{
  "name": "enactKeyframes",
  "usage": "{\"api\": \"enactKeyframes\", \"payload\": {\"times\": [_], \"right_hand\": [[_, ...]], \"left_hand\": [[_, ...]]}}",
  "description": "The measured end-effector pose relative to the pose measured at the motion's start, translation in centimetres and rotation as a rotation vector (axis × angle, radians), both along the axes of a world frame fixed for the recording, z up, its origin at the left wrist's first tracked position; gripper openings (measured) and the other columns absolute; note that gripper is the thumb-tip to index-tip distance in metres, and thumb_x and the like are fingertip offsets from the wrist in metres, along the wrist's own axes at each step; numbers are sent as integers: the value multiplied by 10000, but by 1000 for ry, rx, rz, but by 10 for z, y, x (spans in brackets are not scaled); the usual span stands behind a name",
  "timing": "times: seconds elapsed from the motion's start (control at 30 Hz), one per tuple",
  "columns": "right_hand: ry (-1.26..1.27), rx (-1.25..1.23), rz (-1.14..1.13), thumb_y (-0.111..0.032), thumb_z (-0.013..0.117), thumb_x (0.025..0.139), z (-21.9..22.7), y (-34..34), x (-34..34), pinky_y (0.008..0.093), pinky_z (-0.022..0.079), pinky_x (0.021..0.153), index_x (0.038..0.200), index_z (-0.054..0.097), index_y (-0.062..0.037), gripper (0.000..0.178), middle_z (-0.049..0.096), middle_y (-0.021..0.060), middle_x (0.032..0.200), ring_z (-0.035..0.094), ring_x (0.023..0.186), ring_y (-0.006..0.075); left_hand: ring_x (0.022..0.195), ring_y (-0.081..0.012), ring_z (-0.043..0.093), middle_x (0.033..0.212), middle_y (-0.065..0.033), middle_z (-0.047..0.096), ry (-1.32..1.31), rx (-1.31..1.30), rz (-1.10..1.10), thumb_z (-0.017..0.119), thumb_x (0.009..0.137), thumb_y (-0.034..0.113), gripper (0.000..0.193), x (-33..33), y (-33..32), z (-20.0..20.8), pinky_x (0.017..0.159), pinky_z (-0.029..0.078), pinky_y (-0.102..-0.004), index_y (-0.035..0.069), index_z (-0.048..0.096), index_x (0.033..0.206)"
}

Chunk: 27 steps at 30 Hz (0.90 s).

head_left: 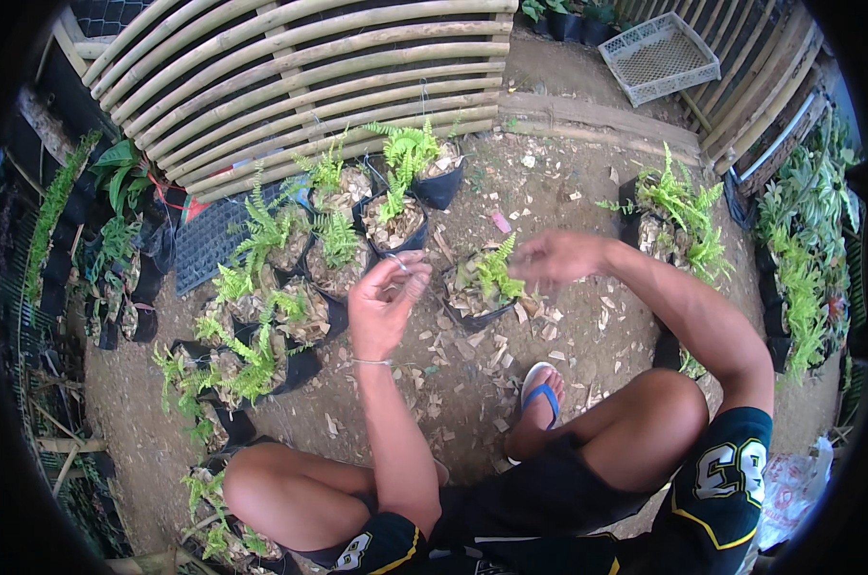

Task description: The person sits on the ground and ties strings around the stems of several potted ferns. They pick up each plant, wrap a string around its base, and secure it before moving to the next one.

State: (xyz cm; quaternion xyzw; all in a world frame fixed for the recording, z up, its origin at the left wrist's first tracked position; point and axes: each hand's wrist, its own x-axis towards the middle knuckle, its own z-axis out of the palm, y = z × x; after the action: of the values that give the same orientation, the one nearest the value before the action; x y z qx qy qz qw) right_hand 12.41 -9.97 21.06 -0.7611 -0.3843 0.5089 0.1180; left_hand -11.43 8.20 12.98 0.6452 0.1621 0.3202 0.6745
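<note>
Brown, chip-strewn soil [424, 388] bears a feathery green potted fern [496, 273] just left of my nearer right grip [565, 259]; whether it or my left grip [381, 299] grasps anything, I cannot tell.

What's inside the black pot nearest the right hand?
The black pot by the right hand holds pale chips and a green fern. Whatever lies beneath the chips is covered.

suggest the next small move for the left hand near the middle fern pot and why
I'd probably bring the left hand to the black pot to steady it: that hand is raised just left of the pot, apparently not gripping it, while the right hand is close beside its fern.
</note>
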Motion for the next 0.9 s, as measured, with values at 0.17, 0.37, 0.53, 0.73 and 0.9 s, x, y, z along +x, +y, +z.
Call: {"api": "enactKeyframes", "payload": {"times": [0.17,0.37,0.53,0.73,0.9], "right_hand": [[25,167,-16,-422,579,1059,20,47,-12,418,604,896,1336,619,2,508,733,182,1172,732,988,249],[4,348,20,-373,560,1077,-22,50,1,370,592,850,1340,637,-62,414,730,121,1180,715,920,212],[243,197,-13,-376,522,1094,-79,7,1,350,596,822,1338,635,-90,393,723,141,1161,712,906,209],[630,-1,-615,-510,467,1091,-126,-36,-11,372,618,861,1387,522,95,675,673,314,1215,728,1031,306],[506,85,-692,-353,608,1051,-154,-55,-7,386,634,880,1291,606,106,518,693,262,1231,726,1059,318]], "left_hand": [[812,-39,588,1095,-39,769,-16,167,82,811,872,13,354,20,-24,6,656,476,-196,22,729,1216],[687,-24,492,1134,-26,769,56,297,182,758,877,12,346,37,-35,-14,591,429,-199,25,728,1222],[702,-38,528,1168,-50,767,135,205,57,742,877,23,398,48,-43,-34,669,479,-220,11,694,1272],[887,-176,684,1159,-99,764,140,433,-87,776,836,56,403,59,-70,-25,816,543,-315,61,732,1237],[1014,-284,714,1143,-128,763,31,615,-219,773,814,43,369,74,-105,-16,899,555,-386,64,759,1182]]}}
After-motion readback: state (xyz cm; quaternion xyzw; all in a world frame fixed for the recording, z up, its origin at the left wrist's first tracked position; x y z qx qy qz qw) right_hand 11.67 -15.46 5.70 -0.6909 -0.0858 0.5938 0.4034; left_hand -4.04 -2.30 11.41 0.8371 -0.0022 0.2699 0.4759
